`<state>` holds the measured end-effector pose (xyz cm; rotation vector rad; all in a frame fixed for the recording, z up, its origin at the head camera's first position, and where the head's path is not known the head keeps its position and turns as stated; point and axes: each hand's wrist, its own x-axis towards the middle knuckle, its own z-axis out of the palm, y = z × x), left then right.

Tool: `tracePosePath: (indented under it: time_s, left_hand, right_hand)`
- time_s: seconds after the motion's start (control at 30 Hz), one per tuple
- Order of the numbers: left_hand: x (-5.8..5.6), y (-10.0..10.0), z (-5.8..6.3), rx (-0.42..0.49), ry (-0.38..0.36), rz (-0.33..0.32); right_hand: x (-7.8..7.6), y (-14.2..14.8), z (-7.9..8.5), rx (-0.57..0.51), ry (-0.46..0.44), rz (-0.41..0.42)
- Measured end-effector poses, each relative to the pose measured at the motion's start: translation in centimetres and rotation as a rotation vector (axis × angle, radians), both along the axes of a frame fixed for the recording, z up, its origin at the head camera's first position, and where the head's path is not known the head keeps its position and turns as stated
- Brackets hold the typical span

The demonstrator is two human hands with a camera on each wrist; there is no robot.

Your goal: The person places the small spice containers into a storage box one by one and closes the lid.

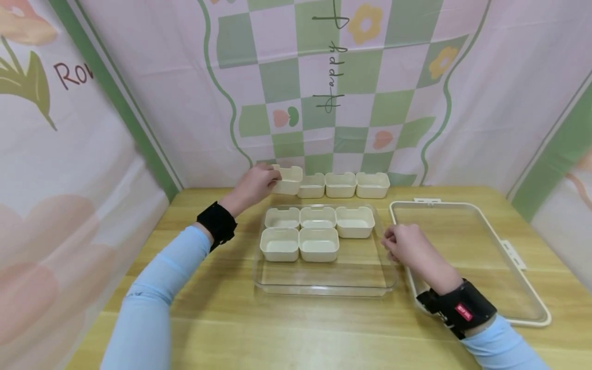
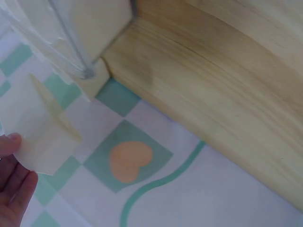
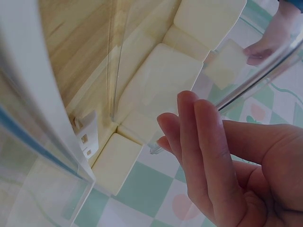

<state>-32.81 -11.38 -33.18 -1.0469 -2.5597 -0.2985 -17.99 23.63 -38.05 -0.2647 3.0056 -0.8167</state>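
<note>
My left hand [image 1: 252, 187] pinches a small cream bin [image 1: 290, 180] by its left side, at the left end of a row of three like bins [image 1: 340, 185] along the table's back edge. In the left wrist view, the thumb and fingers grip the corner of this bin [image 2: 42, 127]. A clear shallow tray [image 1: 324, 289] in the middle holds several cream bins [image 1: 319, 245], three behind and two in front. Beside the tray's right edge, my right hand [image 1: 411, 252] hovers with loosely bent fingers and nothing in them; its fingers [image 3: 210, 146] show large in the right wrist view.
A clear lid with a cream frame and clips [image 1: 513, 254] lies to the right of the tray, partly under the right forearm. Patterned cloth [image 1: 356, 113] hangs right behind the wooden table [image 1: 222, 318] and at both sides.
</note>
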Motion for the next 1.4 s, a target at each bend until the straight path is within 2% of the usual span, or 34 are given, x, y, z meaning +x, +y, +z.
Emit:
tracePosePath:
  time_s: [0.13,0.37,0.63,0.87,1.4]
  left_hand:
    - [0.8,0.8,0.6,-0.014,0.026,-0.015]
    - [2.2,2.2,1.0,-0.032,0.107,-0.096]
    - [3.9,3.6,1.1,-0.05,0.115,-0.126]
    - [5.3,4.8,1.5,-0.066,0.152,-0.161]
    - [7.8,7.6,1.3,-0.145,0.15,-0.215]
  right_hand:
    - [0.0,0.0,0.0,-0.003,-0.001,-0.003]
    - [0.0,0.1,0.2,0.0,-0.003,-0.009]
    - [0.0,0.1,-0.1,0.003,-0.01,-0.007]
    - [0.0,0.1,0.0,0.008,-0.002,-0.006]
    - [0.2,-0.1,0.2,0.014,0.002,0.001]
